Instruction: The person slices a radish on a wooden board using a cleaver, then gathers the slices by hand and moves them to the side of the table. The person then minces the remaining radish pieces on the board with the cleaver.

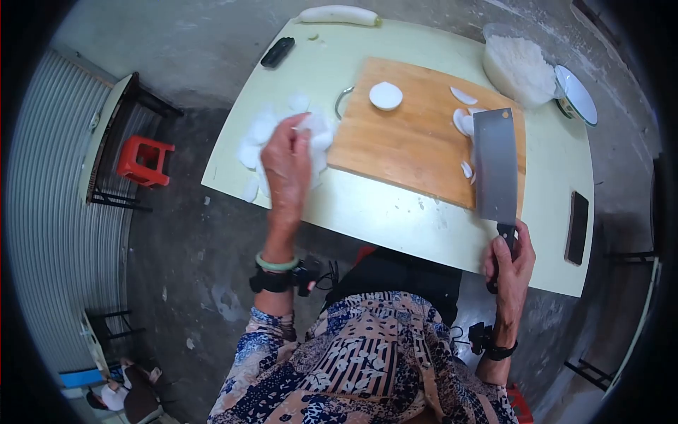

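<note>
My right hand (511, 260) is closed around the black handle of a cleaver (496, 166). The broad blade lies over the right part of a wooden cutting board (402, 155), with thin white radish slices (462, 121) partly beneath it. My left hand (286, 155), a little blurred, pinches a white radish slice (314, 127) left of the board. Around and below that hand, several more radish slices (261, 131) are spread on the table; the hand hides some of them. A cut chunk of white radish (385, 96) stands on the board, its pale face up.
A whole white radish (339, 15) and a black object (277, 53) lie at the table's (417, 237) far left. A bowl of white shreds (519, 69) and a smaller enamel bowl (575, 95) stand far right. A phone (577, 227) rests near the right edge.
</note>
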Available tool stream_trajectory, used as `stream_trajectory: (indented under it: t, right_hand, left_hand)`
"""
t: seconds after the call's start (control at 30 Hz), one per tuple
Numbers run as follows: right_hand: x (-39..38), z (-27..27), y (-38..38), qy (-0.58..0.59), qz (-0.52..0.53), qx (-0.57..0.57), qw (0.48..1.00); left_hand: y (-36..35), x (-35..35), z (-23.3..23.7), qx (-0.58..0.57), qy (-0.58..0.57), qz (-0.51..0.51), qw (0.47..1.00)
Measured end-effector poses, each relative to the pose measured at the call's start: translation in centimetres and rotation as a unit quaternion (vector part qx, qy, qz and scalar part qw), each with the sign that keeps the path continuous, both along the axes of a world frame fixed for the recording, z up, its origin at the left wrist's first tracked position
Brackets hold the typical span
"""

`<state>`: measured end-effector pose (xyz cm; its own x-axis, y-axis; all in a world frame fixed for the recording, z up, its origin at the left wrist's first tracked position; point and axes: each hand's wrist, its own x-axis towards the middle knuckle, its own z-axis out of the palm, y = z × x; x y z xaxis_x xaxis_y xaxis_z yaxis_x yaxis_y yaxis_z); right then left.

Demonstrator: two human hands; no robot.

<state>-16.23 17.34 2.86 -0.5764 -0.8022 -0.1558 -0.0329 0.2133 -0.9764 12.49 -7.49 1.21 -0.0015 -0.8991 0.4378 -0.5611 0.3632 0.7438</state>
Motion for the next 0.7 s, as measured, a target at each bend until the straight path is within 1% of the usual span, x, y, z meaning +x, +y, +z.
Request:
stream_trajectory:
  t: [0.03, 0.07, 0.13, 0.2, 0.23, 0.27, 0.33, 0.37, 0.4, 0.43, 0.47, 0.53, 0.6, 0.63, 0.7]
  right_hand:
    - [-0.1, 0.2, 0.0, 0.000, -0.001, -0.003, 1.000]
    - [-0.2, 0.4, 0.0, -0.003, -0.002, 0.001, 1.000]
    - [-0.4, 0.5, 0.1, -0.006, -0.011, 0.006, 1.000]
    - [-0.7, 0.7, 0.1, -0.011, -0.008, -0.011, 1.000]
    - [-0.9, 0.8, 0.2, -0.007, -0.021, -0.006, 1.000]
    - [-0.9, 0.8, 0.4, -0.009, -0.026, -0.002, 1.000]
    - [-1.1, 1.0, 0.7, -0.007, -0.041, 0.003, 0.999]
    - [-1.3, 0.8, 0.9, -0.006, -0.042, -0.003, 0.999]
    - [-1.5, 0.5, 1.1, -0.006, -0.038, -0.010, 0.999]
    - [-1.6, 0.3, 1.2, -0.003, -0.043, -0.010, 0.999]
    - [-1.7, 0.1, 1.3, -0.012, -0.040, -0.013, 0.999]
    - [-1.7, 0.0, 1.3, -0.021, -0.034, -0.018, 0.999]
    - [-1.5, 0.0, 1.6, -0.023, -0.051, -0.022, 0.998]
    - [-1.3, 0.4, 1.8, -0.020, -0.065, -0.012, 0.998]
    - [-1.6, 0.2, 2.5, -0.020, -0.075, -0.017, 0.997]
  left_hand:
    - [-1.0, 1.4, 0.3, -0.014, -0.020, 0.002, 1.000]
    - [-2.0, 2.8, -0.1, 0.006, -0.034, 0.012, 0.999]
    - [-3.3, 4.5, -0.3, -0.028, -0.142, 0.036, 0.989]
    - [-3.3, 4.9, 0.2, 0.052, -0.149, 0.043, 0.986]
    - [-4.1, 5.7, -0.8, 0.010, -0.170, 0.035, 0.985]
    - [-3.9, 6.3, -2.2, -0.113, -0.238, 0.055, 0.963]
    - [-1.8, 3.6, 0.4, -0.086, -0.235, 0.112, 0.962]
    - [-1.2, 2.0, 1.0, -0.113, -0.236, 0.108, 0.959]
    - [-0.7, -0.1, 0.8, -0.113, -0.232, 0.099, 0.961]
    - [0.1, -2.5, 0.5, -0.060, -0.157, 0.000, 0.986]
    - [1.1, -4.9, 0.2, -0.005, -0.081, -0.095, 0.992]
    - [2.4, -10.0, -1.3, 0.003, -0.090, -0.250, 0.964]
    - [3.9, -15.1, -1.9, -0.042, -0.122, -0.279, 0.952]
    - [3.9, -17.1, -1.5, -0.046, -0.121, -0.281, 0.951]
    - [3.0, -20.0, -0.6, -0.180, -0.133, -0.273, 0.936]
